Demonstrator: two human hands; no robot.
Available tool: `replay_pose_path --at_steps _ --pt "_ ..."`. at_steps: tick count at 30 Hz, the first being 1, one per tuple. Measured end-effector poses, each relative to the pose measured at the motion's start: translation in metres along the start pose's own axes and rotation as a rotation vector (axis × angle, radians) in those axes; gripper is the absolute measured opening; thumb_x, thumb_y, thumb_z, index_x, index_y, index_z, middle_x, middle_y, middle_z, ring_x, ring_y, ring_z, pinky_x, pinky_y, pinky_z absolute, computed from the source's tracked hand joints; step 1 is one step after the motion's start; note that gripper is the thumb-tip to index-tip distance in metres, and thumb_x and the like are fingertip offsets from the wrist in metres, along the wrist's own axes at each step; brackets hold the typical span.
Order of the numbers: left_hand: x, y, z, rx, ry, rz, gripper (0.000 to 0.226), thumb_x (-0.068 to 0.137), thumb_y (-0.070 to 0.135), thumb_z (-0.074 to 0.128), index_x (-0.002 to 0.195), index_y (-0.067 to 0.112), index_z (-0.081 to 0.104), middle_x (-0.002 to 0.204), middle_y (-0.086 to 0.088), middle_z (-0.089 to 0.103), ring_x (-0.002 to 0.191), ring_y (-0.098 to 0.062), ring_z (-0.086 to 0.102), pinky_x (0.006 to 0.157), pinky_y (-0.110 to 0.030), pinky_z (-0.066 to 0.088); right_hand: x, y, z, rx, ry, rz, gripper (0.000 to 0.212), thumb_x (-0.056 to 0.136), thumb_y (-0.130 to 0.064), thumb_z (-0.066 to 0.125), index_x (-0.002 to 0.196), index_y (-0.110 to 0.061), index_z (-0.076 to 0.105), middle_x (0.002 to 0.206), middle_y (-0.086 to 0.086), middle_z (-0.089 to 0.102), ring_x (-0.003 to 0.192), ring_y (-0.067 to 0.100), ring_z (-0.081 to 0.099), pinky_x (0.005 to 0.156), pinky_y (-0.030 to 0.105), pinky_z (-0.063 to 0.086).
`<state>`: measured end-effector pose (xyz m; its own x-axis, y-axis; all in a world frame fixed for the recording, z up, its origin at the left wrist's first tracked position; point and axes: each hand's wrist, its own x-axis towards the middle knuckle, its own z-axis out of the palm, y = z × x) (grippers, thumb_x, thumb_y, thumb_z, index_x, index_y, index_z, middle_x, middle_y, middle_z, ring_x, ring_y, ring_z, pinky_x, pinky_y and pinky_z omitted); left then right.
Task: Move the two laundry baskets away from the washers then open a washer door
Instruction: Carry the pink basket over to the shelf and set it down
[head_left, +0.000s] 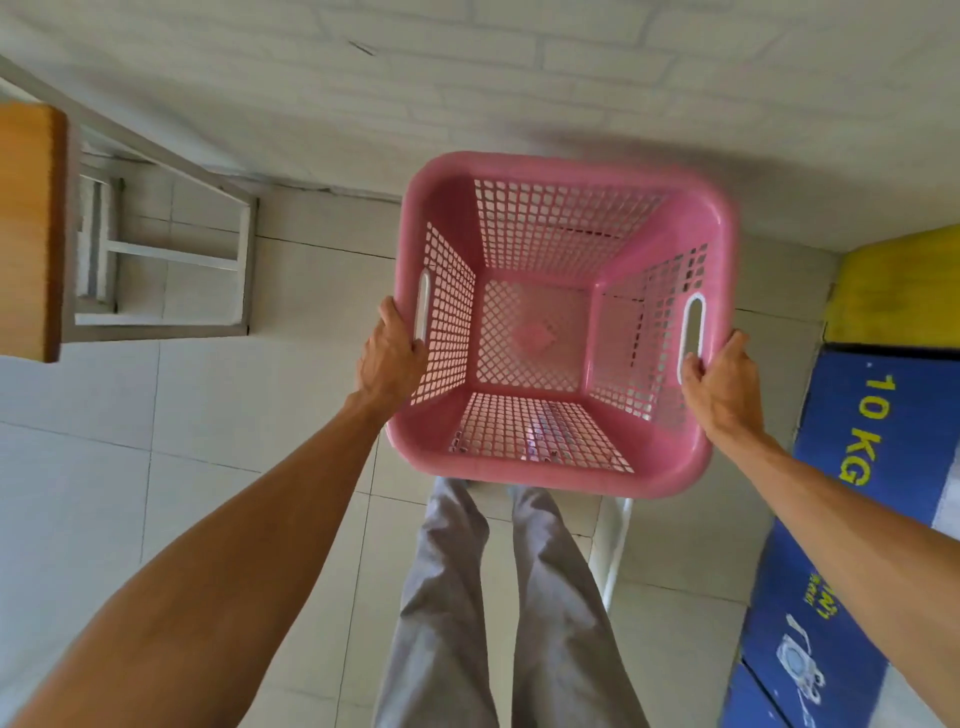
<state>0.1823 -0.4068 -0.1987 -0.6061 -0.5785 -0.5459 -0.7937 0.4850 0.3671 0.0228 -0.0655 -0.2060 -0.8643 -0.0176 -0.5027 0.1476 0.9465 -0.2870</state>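
Pink perforated plastic forms the laundry basket (563, 325), seen from above with its open mouth toward the camera and nothing inside. It is carried clear of the tiled floor (104, 467), straight ahead of the person, above the grey trouser legs (498, 613). Left hand (390, 358) and right hand (719, 382) are well apart, each closed on the rim beside a white handle slot on opposite side walls, so the line between the grips runs across the body and neither hand is clearly nearer. A blue washer (852, 545) marked "10 KG" lies close on the right; a wooden counter (28, 228) on a grey frame stands to the left. Judged step: carrying the basket away from the washer, toward the open floor ahead or to the left.
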Motion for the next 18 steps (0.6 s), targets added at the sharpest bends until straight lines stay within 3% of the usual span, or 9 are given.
replay_pose_path --at_steps 2,5,10,13,16,18 --pt "-0.026 0.002 -0.028 -0.078 0.009 -0.037 0.037 0.089 0.004 0.050 0.122 0.003 0.034 0.102 -0.018 0.064 0.076 -0.038 0.067 0.061 -0.049 0.058 -0.017 -0.021 -0.026 -0.015 -0.008 -0.031 0.029 0.099 -0.016 0.054 0.120 0.002 0.045 0.100 0.025 0.065 0.063 0.034 0.065 0.046 0.035 0.055" --pt "-0.081 0.005 -0.089 -0.178 0.048 -0.112 0.036 0.090 0.006 0.052 0.123 0.004 0.037 0.102 -0.017 0.064 0.073 -0.031 0.068 0.053 -0.039 0.057 -0.056 -0.063 -0.074 -0.068 -0.026 -0.125 0.029 0.100 -0.017 0.052 0.121 0.002 0.045 0.098 0.022 0.064 0.051 0.021 0.056 0.037 0.022 0.039" --pt "-0.193 -0.015 -0.197 -0.194 0.155 -0.147 0.042 0.093 0.024 0.059 0.127 0.010 0.038 0.103 -0.005 0.067 0.067 -0.016 0.066 0.045 -0.020 0.046 -0.133 -0.143 -0.143 -0.175 -0.037 -0.299 0.036 0.099 -0.019 0.050 0.128 0.001 0.039 0.094 0.021 0.067 0.048 0.024 0.050 0.039 0.020 0.032" --pt "-0.256 -0.044 -0.253 -0.219 0.301 -0.167 0.062 0.091 0.020 0.059 0.144 0.014 0.028 0.108 0.000 0.062 0.082 -0.023 0.069 0.056 -0.032 0.054 -0.175 -0.200 -0.158 -0.206 -0.049 -0.453 0.048 0.096 -0.019 0.052 0.138 -0.004 0.033 0.091 0.022 0.069 0.047 0.021 0.042 0.046 0.023 0.033" --pt "-0.310 -0.087 -0.293 -0.223 0.477 -0.254 0.082 0.088 0.015 0.057 0.157 0.014 0.013 0.134 -0.014 0.056 0.108 -0.035 0.062 0.080 -0.048 0.054 -0.213 -0.273 -0.152 -0.221 -0.076 -0.640 0.064 0.095 -0.018 0.052 0.150 -0.010 0.022 0.097 0.024 0.069 0.056 0.024 0.046 0.051 0.028 0.038" --pt "-0.345 -0.121 -0.316 -0.261 0.580 -0.351 0.084 0.087 0.016 0.056 0.159 0.015 0.013 0.134 -0.019 0.056 0.112 -0.039 0.059 0.084 -0.049 0.052 -0.242 -0.328 -0.140 -0.233 -0.104 -0.790 0.072 0.096 -0.019 0.052 0.157 -0.013 0.014 0.099 0.023 0.068 0.059 0.025 0.049 0.053 0.030 0.041"
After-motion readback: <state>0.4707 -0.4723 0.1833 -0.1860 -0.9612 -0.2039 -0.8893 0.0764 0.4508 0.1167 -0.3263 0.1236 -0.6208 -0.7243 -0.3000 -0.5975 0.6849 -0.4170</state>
